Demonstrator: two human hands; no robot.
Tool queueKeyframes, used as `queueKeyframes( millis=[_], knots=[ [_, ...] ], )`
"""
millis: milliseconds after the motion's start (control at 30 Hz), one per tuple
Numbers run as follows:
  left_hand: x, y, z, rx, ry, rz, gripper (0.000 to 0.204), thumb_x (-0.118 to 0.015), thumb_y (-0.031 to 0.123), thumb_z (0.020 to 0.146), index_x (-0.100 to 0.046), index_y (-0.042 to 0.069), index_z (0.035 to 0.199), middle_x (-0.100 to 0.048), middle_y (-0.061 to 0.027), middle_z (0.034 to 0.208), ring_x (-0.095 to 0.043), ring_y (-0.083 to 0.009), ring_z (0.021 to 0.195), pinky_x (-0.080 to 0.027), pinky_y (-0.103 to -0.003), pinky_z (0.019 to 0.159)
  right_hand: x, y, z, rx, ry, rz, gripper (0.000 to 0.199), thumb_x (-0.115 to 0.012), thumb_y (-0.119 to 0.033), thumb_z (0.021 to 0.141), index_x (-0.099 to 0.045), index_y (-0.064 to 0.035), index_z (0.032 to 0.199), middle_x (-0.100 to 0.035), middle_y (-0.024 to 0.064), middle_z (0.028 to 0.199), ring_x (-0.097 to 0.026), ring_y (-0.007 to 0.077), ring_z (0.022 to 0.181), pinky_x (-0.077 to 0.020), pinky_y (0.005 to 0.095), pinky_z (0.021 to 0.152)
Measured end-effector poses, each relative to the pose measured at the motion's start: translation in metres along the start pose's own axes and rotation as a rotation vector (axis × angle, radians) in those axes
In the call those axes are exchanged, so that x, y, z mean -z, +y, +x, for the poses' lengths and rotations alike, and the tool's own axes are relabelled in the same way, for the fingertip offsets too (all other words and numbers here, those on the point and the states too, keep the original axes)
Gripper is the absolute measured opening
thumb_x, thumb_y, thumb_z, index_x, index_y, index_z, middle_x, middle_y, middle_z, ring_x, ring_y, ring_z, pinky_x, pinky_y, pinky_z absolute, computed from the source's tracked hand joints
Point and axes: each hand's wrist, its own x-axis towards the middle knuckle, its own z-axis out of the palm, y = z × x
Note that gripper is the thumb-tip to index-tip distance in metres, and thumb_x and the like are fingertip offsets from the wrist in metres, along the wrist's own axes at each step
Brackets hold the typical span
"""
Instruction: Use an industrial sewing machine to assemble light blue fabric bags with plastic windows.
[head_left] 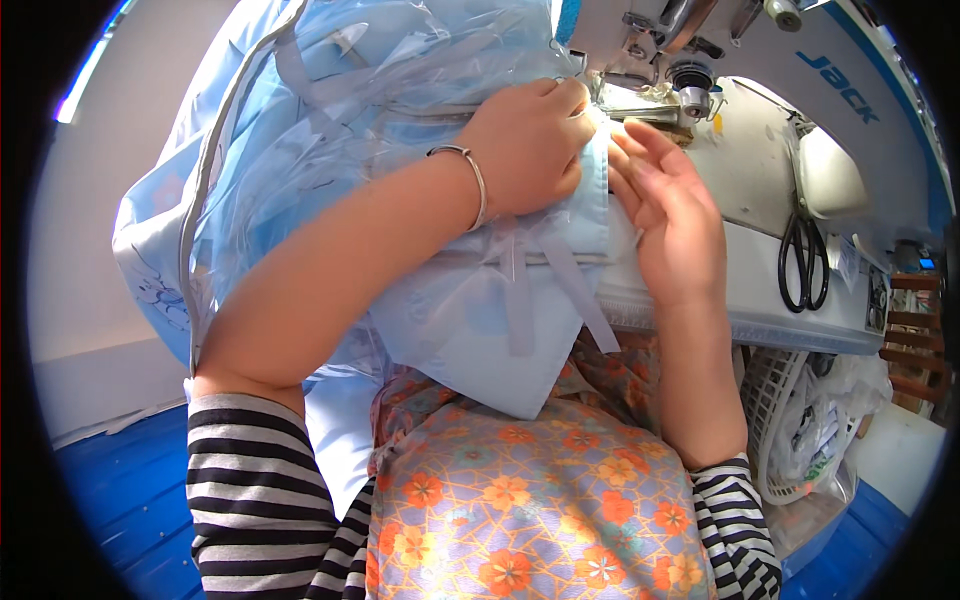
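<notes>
Up at the far edge of the sewing table [780, 290], a pale blue fabric piece [500, 330] was being pressed flat by the left hand [530, 145], which lay palm down on it with the fingers curled toward the needle area of the white sewing machine [700, 60]. A thin metal bangle [472, 175] was worn on that wrist. The right hand [670, 215] was held just beside the left, loosely spread and grasping nothing, its fingertips [635, 135] resting at the cloth's edge beneath the presser foot [690, 100]. The fabric was draped from the machine bed over the table's near edge and down onto a floral apron [520, 500]; more of it, covered by clear plastic sheeting [330, 90], was bunched up toward the far left corner. A pair of black scissors [803, 262] was laid on the table's right side, well apart from both hands. A white plastic basket [775, 400] was hung below the table's right edge.
</notes>
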Motion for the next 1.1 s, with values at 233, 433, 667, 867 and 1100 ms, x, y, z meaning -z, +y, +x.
queueKeyframes(
  millis=[233,433,667,867,1100],
  knots=[
    [-0.003,0.000,0.003,-0.034,0.022,0.038,0.013,-0.063,0.014,0.074,-0.064,0.005,0.083,-0.059,-0.0093,0.096,-0.060,-0.0261,0.092,-0.052,-0.039,0.074,0.030,-0.010,-0.010,0.099,-0.089,-0.379,0.033,-0.052,-0.011,0.093,-0.056,0.0025,0.123,-0.061,0.0097,0.122,-0.057,0.0173,0.112,-0.0426,0.0298,0.098],
    [-0.001,0.005,0.002,-0.036,0.017,0.022,0.015,-0.061,0.012,0.075,-0.065,0.004,0.086,-0.059,-0.0093,0.096,-0.059,-0.0263,0.092,-0.051,-0.039,0.076,0.034,-0.034,0.027,0.354,0.015,-0.650,0.025,-0.060,-0.008,0.091,-0.063,0.0020,0.114,-0.067,0.0070,0.108,-0.060,0.0135,0.100,-0.0442,0.0264,0.092],
    [0.001,0.005,0.003,-0.044,0.012,0.008,0.017,-0.061,0.012,0.074,-0.066,0.003,0.088,-0.060,-0.0110,0.099,-0.059,-0.0272,0.093,-0.051,-0.040,0.079,0.028,-0.049,0.046,0.434,-0.040,-0.705,0.027,-0.063,-0.005,0.090,-0.060,0.0029,0.116,-0.066,0.0066,0.101,-0.061,0.0123,0.093,-0.0475,0.0250,0.085],
    [-0.001,-0.001,0.005,-0.046,0.012,0.013,0.022,-0.062,0.014,0.074,-0.065,0.004,0.094,-0.060,-0.0103,0.098,-0.059,-0.0271,0.094,-0.051,-0.039,0.081,0.030,-0.046,0.052,0.550,-0.066,-0.756,0.026,-0.064,-0.006,0.089,-0.061,0.0034,0.114,-0.068,0.0073,0.096,-0.063,0.0126,0.089,-0.0499,0.0252,0.080],
    [0.003,0.004,0.007,-0.051,-0.014,0.034,0.024,-0.062,0.017,0.077,-0.065,0.004,0.097,-0.061,-0.0110,0.098,-0.059,-0.0278,0.097,-0.051,-0.039,0.084,0.029,-0.055,0.050,0.778,0.038,-1.096,0.020,-0.065,-0.006,0.085,-0.065,0.0031,0.103,-0.069,0.0098,0.087,-0.065,0.0155,0.079,-0.0511,0.0271,0.074]
  ],
)
